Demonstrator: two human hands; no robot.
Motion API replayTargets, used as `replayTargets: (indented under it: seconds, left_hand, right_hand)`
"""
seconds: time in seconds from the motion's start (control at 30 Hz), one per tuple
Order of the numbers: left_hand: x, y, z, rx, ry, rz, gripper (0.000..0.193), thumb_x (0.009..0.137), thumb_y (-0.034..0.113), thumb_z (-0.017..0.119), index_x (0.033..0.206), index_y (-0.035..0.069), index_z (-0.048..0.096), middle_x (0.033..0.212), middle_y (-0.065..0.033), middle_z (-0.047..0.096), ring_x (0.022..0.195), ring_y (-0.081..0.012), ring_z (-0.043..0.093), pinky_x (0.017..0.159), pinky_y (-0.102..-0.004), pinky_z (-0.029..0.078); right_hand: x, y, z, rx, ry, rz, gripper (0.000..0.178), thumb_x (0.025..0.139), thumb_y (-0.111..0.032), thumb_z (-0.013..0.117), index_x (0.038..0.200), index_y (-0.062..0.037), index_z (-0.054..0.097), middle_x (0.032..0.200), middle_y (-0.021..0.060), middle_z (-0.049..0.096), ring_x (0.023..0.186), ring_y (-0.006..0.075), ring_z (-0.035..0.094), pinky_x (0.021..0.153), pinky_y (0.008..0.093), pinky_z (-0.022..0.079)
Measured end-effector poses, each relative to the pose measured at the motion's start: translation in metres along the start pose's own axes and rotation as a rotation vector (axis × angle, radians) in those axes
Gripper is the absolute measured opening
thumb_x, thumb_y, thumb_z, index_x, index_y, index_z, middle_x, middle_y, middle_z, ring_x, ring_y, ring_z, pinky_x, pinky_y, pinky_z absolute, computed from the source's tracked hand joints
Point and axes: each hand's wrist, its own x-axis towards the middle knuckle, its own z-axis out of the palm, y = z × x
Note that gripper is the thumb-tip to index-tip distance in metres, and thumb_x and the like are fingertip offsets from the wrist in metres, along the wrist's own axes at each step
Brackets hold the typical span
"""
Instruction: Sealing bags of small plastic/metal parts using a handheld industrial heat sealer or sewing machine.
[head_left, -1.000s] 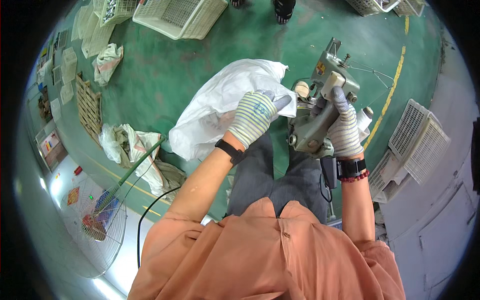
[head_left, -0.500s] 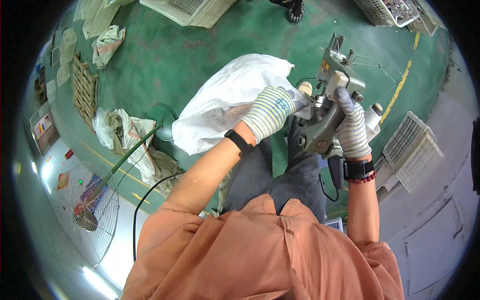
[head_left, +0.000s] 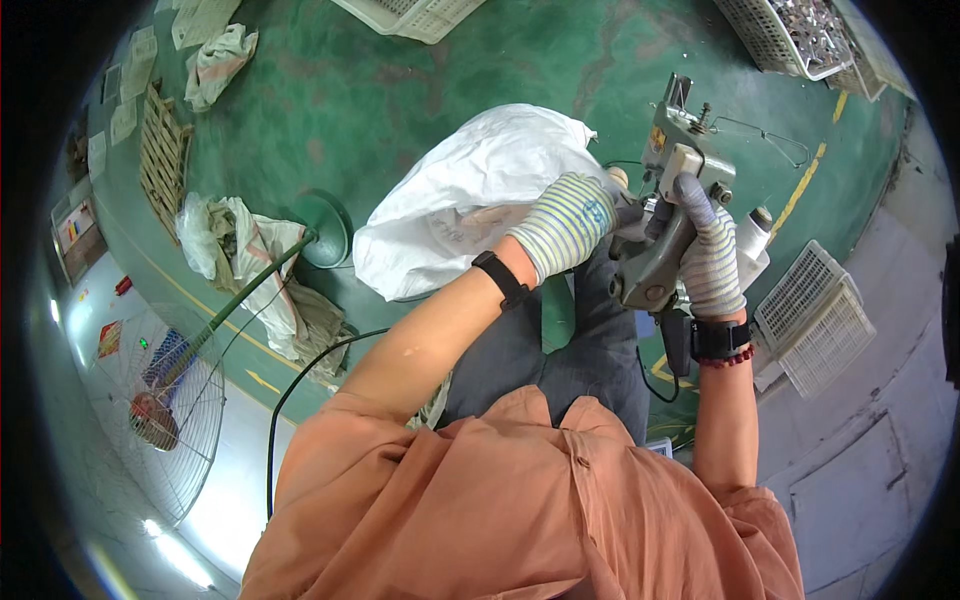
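Note:
A white woven sack [head_left: 480, 160] hangs in front of my legs, its mouth gathered toward the right. My left hand [head_left: 572, 228], in a striped glove, is closed on the sack's edge right beside the sewing machine's head. In my gloved right hand [head_left: 712, 262] is a grey hand-held bag sewing machine [head_left: 650, 262], gripped by its handle with the thumb along the top. A cone of white thread [head_left: 749, 236] sits on the machine's right side. The left fingertips and the spot where sack and machine meet are partly hidden.
A green-stemmed fan [head_left: 165, 415] stands at left beside crumpled sacks [head_left: 265, 270]. A wooden pallet [head_left: 163, 160] lies farther left. White plastic crates [head_left: 810, 320] are at right; a basket of small parts [head_left: 790, 45] is at far right. A black cable [head_left: 285, 400] runs near my left arm.
My left hand has moved a little to the right with the sack's edge, close against the machine. My right hand still holds the machine. The whole view has shifted slightly.

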Motion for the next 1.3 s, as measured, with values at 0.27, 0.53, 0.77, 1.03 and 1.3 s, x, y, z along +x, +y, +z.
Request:
replayTargets:
  seconds: [0.27,0.53,0.77,1.03,1.3]
  left_hand:
    - [-0.044,-0.008,0.018,0.099,0.272,-0.233,0.060,0.072,0.019,0.076,0.130,0.013,0.062,0.099,-0.0092,0.064,0.101,-0.0294,0.061,0.093,-0.0457,0.045]
    - [-0.072,-0.026,0.052,0.197,0.356,-0.351,0.046,0.070,0.017,0.074,0.116,0.013,0.068,0.104,-0.0075,0.067,0.106,-0.0287,0.060,0.102,-0.0459,0.041]
    - [-0.080,-0.022,0.050,0.221,0.254,-0.371,0.022,0.083,0.014,0.060,0.102,0.015,0.072,0.102,-0.0072,0.070,0.093,-0.0271,0.065,0.085,-0.0418,0.047]
    - [-0.127,-0.057,0.064,0.211,0.345,-0.363,0.024,0.079,0.011,0.063,0.101,0.014,0.070,0.092,-0.0073,0.065,0.089,-0.0283,0.063,0.082,-0.0445,0.048]
    - [-0.139,-0.065,0.047,0.187,0.275,-0.468,0.017,0.076,0.012,0.065,0.093,0.015,0.070,0.094,-0.0048,0.067,0.090,-0.0287,0.064,0.081,-0.0446,0.049]
  right_hand:
    - [0.003,0.005,-0.001,-0.044,0.010,-0.046,0.048,0.087,-0.050,0.076,0.095,-0.0034,0.068,0.079,0.0060,0.064,0.073,0.0195,0.063,0.070,0.0331,0.050]
    - [0.010,0.006,-0.007,-0.065,-0.024,-0.034,0.045,0.089,-0.047,0.075,0.095,-0.0030,0.069,0.079,0.0050,0.064,0.073,0.0179,0.062,0.071,0.0320,0.049]
    - [0.008,0.011,-0.001,-0.131,-0.059,-0.043,0.032,0.092,-0.035,0.075,0.101,-0.0052,0.069,0.083,0.0013,0.065,0.074,0.0135,0.060,0.070,0.0288,0.048]
    - [-0.003,0.034,0.076,0.017,-0.061,0.010,0.026,0.089,-0.024,0.079,0.107,-0.0093,0.066,0.080,-0.0043,0.060,0.071,0.0071,0.056,0.062,0.0247,0.045]
    - [0.004,0.043,0.092,0.083,-0.076,0.075,0.025,0.091,-0.027,0.077,0.106,-0.0100,0.066,0.082,-0.0026,0.062,0.070,0.0091,0.058,0.064,0.0256,0.047]
